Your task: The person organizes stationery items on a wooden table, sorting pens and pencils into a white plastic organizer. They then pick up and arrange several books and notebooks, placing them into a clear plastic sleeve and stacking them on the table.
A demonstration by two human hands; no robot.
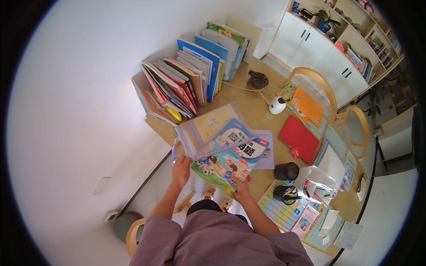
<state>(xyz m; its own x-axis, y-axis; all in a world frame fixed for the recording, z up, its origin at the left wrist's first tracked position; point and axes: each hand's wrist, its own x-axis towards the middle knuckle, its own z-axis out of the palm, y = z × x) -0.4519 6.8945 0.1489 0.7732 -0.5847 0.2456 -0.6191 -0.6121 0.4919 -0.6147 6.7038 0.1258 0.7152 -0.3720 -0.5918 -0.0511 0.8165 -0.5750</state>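
Observation:
My left hand (181,170) grips the near edge of a clear zip document pouch with lilac trim (199,131). In my right hand (241,188) is the lower corner of a colourful children's workbook (229,166), its cover printed with soccer-playing cartoon children. The upper part of the workbook lies under the pouch's clear sheet, while its lower part sticks out towards me. A lilac printed booklet (266,159) lies on the table beneath them, partly covered.
Upright books and folders (186,79) line the wall side of the wooden table. Two black mesh pen cups (286,171) and a white organiser (313,181) stand to the right. Beyond are a red folder (299,138), a white device (277,105), a dried lotus pod (258,80) and wooden chairs (316,78).

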